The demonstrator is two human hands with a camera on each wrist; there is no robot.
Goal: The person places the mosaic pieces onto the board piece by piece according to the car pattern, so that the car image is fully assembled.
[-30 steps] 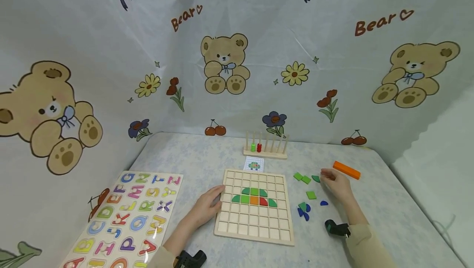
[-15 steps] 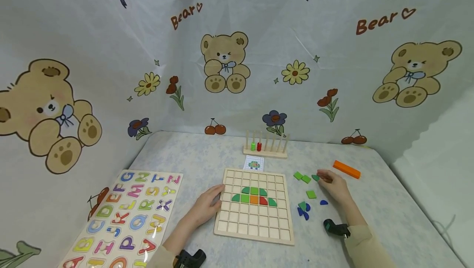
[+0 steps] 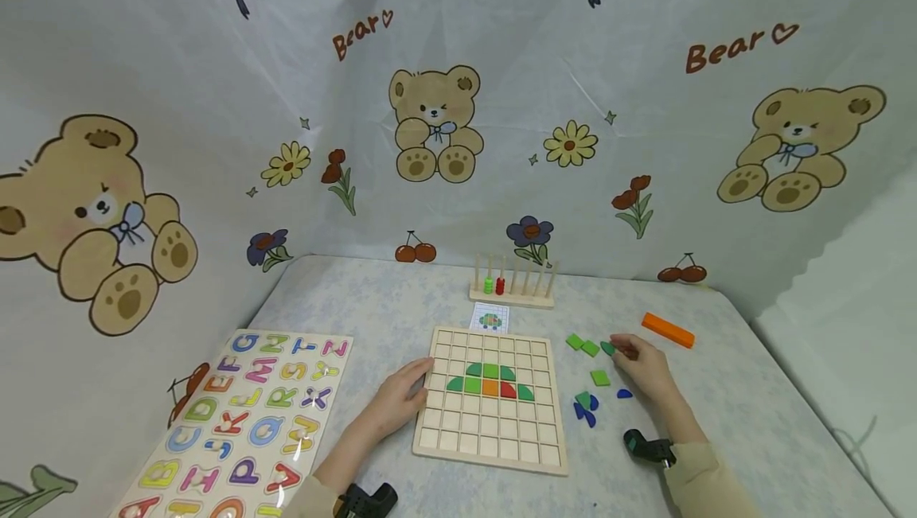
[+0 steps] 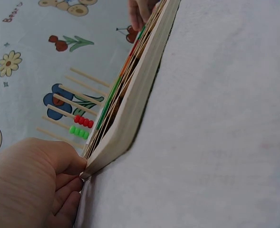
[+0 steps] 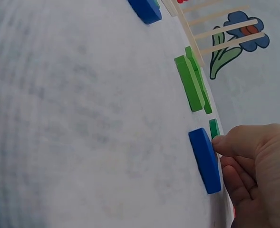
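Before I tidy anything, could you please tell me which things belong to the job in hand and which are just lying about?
Likely in use:
grid board, held by the left hand
green piece at the fingers of the right hand
pattern card
loose green squares
blue pieces

Seemingly just lying about:
letter board
bead rack
orange bar, less certain

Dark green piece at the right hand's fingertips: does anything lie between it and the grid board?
Yes: two light green squares lie on the table between the dark green piece and the grid board; both look low enough to lift over.
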